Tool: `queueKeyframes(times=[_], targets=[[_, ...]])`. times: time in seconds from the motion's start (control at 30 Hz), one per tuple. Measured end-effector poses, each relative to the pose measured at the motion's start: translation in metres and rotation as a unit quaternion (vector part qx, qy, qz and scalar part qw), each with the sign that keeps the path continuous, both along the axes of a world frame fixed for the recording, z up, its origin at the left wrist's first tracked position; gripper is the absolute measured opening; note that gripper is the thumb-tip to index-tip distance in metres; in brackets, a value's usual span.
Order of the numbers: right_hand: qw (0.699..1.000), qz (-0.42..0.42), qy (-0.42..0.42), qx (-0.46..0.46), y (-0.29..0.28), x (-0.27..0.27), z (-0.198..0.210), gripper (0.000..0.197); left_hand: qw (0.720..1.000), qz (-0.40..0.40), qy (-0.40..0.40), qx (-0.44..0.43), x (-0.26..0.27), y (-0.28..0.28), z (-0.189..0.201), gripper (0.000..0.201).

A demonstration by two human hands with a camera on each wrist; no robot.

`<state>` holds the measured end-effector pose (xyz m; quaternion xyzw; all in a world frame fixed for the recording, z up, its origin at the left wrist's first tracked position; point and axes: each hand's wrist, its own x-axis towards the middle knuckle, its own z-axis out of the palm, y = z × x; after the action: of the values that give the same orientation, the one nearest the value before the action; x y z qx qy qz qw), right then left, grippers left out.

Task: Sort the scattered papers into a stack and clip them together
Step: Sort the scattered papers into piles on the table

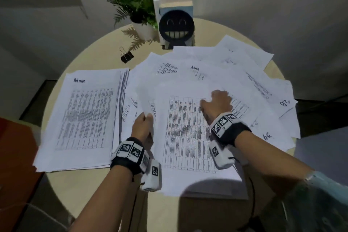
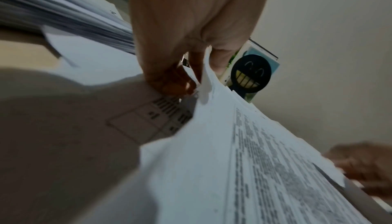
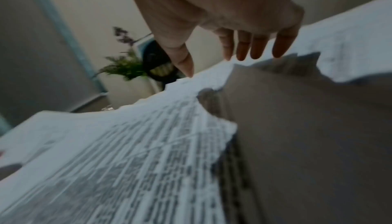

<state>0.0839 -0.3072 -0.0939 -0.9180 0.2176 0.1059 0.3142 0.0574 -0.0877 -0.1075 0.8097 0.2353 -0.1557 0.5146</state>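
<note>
Table (image 1: 90, 184): head view alone shows clip (image 1: 127, 56)

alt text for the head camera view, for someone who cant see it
Seen from above, a person's left hand pinches the edge of a printed sheet while the right hand rests with spread fingers on loose papers fanned across a round table. A neat stack lies to the left, with a black binder clip behind it.

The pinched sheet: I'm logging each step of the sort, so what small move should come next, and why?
Probably lift the sheet that the left hand pinches and carry it to the neat stack. The right hand lies open on the scattered papers; the binder clip lies untouched.
</note>
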Motion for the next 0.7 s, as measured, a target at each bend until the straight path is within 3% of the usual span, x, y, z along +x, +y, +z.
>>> queueKeyframes(times=[0.1, 0.17, 0.23, 0.3, 0.33, 0.43, 0.47, 0.5, 0.57, 0.6, 0.7], targets=[[0.988, -0.129, 0.076, -0.025, -0.023, -0.011, -0.006, 0.062, 0.999, 0.011, 0.000, -0.036, 0.002, -0.009, -0.005, 0.025], [0.991, -0.101, 0.082, -0.010, -0.015, -0.020, -0.011, 0.058, 0.997, 0.017, 0.033, -0.073, 0.002, -0.017, -0.010, 0.052], [0.999, -0.003, 0.045, 0.000, 0.000, -0.025, -0.016, 0.052, 0.996, -0.003, 0.071, -0.047, 0.000, -0.022, -0.011, 0.082], [0.997, 0.064, 0.024, 0.023, 0.008, -0.025, -0.017, 0.054, 0.997, -0.019, 0.073, -0.016, 0.001, -0.022, -0.010, 0.068], [0.996, 0.059, 0.007, 0.072, 0.009, -0.026, -0.015, 0.058, 0.998, -0.012, 0.058, -0.014, 0.002, -0.021, -0.007, 0.056], [0.969, -0.062, -0.042, 0.237, -0.002, -0.029, -0.006, 0.077, 1.000, -0.010, -0.011, -0.002, 0.004, -0.015, -0.001, 0.038], [0.958, -0.097, -0.026, 0.270, -0.008, -0.031, -0.004, 0.075, 0.999, -0.027, -0.038, 0.005, 0.003, -0.014, 0.005, 0.034], [0.946, -0.117, -0.018, 0.303, -0.013, -0.035, 0.000, 0.061, 0.997, -0.044, -0.057, 0.001, 0.002, -0.014, 0.010, 0.031], [0.940, -0.102, -0.007, 0.325, -0.023, -0.041, 0.004, 0.009, 0.994, -0.073, -0.071, -0.029, 0.002, -0.020, 0.021, 0.021], [0.942, -0.098, -0.021, 0.321, -0.029, -0.045, 0.001, 0.017, 0.992, -0.090, -0.065, -0.058, 0.002, -0.023, 0.026, 0.018], [0.928, -0.154, -0.094, 0.326, -0.040, -0.054, -0.001, 0.005, 0.980, -0.189, 0.024, -0.067, 0.005, -0.029, 0.026, 0.028]])
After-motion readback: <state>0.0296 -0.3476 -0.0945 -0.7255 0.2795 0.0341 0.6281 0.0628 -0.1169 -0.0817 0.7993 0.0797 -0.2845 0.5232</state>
